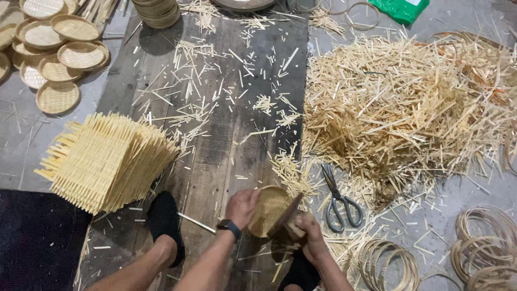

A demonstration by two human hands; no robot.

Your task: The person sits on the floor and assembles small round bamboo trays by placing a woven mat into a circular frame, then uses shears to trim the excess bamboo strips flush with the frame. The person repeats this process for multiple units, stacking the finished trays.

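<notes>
Small round woven bamboo tray, probably light, springy, a little brittle at the trimmed edge; best gripped by the rim. Held upright between both hands over the plank floor, near the scissors. Left hand clamped on the tray's near rim; right hand closed round a knife handle, blade laid against the tray's edge.

small woven tray: pale bamboo strip, matt, ribbed weave. blade: dull dark metal. scissors: grey steel blades, dark glossy handles. floor planks: weathered wood, rough, grey-brown. offcut heap: dry splintery bamboo. woven mats: same pale matt bamboo. bag: glossy green plastic.
</notes>
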